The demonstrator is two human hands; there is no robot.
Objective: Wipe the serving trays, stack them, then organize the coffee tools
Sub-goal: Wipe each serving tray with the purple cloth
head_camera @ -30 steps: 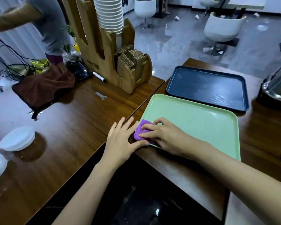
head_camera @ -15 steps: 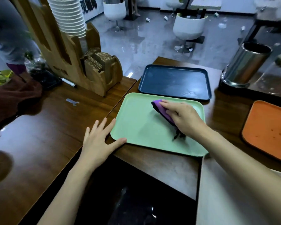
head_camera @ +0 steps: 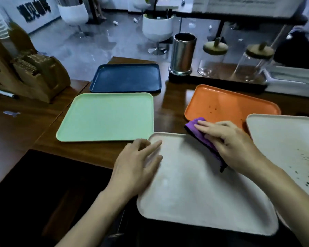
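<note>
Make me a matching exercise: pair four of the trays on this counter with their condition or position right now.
Trays:
1. green tray
2. dark blue tray
3. orange tray
4. near white tray

States:
A. farthest back, beside the steel canister
B. under both hands, the right hand pressing a purple cloth at its far edge
C. a few dark specks on it
D. bare, no hand on it, left of the orange one

Pairs: 1-D, 2-A, 3-C, 4-B
</note>
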